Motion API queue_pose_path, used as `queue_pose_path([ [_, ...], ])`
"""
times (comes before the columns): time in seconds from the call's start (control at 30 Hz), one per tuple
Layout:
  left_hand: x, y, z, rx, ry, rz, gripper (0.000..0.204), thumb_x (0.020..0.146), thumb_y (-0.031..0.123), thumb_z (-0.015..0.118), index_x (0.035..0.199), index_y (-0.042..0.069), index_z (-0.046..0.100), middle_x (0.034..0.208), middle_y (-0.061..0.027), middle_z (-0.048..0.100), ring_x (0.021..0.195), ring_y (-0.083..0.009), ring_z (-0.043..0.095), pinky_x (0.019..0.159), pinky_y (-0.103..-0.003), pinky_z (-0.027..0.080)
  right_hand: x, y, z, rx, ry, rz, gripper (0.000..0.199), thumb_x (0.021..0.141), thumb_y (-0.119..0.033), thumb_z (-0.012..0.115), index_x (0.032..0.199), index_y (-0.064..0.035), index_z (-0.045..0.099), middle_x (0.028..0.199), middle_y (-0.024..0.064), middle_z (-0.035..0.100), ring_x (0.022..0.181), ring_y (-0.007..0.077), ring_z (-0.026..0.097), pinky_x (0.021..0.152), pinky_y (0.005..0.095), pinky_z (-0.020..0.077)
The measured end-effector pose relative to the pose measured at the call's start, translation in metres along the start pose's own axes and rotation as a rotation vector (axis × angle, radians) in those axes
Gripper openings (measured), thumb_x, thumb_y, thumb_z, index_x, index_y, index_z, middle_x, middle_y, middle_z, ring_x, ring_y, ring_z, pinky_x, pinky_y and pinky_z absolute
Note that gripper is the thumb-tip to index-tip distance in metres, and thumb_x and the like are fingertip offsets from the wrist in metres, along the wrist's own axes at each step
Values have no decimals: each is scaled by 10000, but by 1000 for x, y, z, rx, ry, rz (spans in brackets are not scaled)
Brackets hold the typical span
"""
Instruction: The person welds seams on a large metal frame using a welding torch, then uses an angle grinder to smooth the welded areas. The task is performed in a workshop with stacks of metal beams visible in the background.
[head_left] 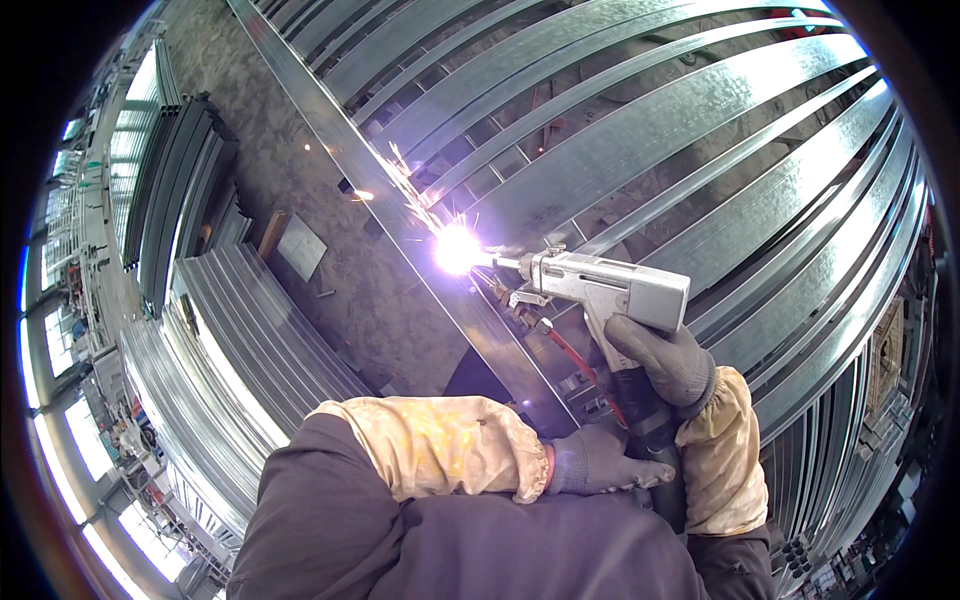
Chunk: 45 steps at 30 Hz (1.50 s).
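My right hand (670,362), in a grey glove, is closed round the grip of a silver handheld welding gun (615,285). The gun's nozzle points left into a bright white-violet glare (459,249), with sparks flying up and left from it. That glare hides the spot where the nozzle meets the long flat metal bar (500,345). Lower down, my left hand (605,462), gloved too, is wrapped round the thick black hose (652,415) below the grip. A thin red hose (572,352) runs beside the gun. Tan sleeve covers are on both forearms.
Parallel galvanized metal bars (640,165) with gaps between them stretch to the upper right. Stacked metal profiles (265,335) lie at left, and darker ones (165,190) beyond. A small metal plate (301,247) rests on the grey floor (345,290). Bright windows (90,440) line the far left.
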<state>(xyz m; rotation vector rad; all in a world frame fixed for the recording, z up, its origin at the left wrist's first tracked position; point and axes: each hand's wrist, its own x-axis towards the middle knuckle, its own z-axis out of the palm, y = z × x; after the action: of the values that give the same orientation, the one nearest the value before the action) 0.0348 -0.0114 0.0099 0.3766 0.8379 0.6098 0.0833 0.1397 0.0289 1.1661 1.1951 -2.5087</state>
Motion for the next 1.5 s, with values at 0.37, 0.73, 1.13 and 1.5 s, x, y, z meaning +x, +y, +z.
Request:
queue_pose_path([
  [0.37, 5, -10, 6, 18, 22, 28, 251, 841, 241, 763, 933, 42, 641, 748, -32, 642, 662, -86, 599, 596, -264, 499, -4, 3, -1, 8, -4, -37, 349, 944, -274, 628, 1139, 13, 596, 843, 63, 648, 696, 135, 629, 610, 267, 517],
  [0.73, 9, -15, 9, -44, -13, 24, 236, 835, 205, 771, 948, 45, 639, 752, -23, 638, 645, -81, 584, 594, -261, 495, -8, 7, -5, 21, -7, -18, 352, 943, -287, 617, 1140, 3, 594, 837, 73, 654, 660, 145, 635, 577, 274, 520],
  [1.13, 8, -12, 8, 46, -16, -21, 378, 827, 444, 730, 927, 82, 684, 742, -27, 660, 622, -111, 626, 552, -260, 493, -10, 14, -8, 20, -1, -26, 344, 938, -310, 642, 1127, -25, 607, 852, 49, 656, 732, 108, 610, 617, 252, 496],
  [1.5, 2, 1, 9, 11, -23, -47, 280, 821, 340, 759, 907, 86, 681, 732, -8, 640, 629, -90, 588, 558, -256, 467, -14, 15, -9, -2, -28, -37, 326, 955, -302, 616, 1111, -16, 612, 849, 42, 645, 765, 113, 603, 664, 260, 487],
])
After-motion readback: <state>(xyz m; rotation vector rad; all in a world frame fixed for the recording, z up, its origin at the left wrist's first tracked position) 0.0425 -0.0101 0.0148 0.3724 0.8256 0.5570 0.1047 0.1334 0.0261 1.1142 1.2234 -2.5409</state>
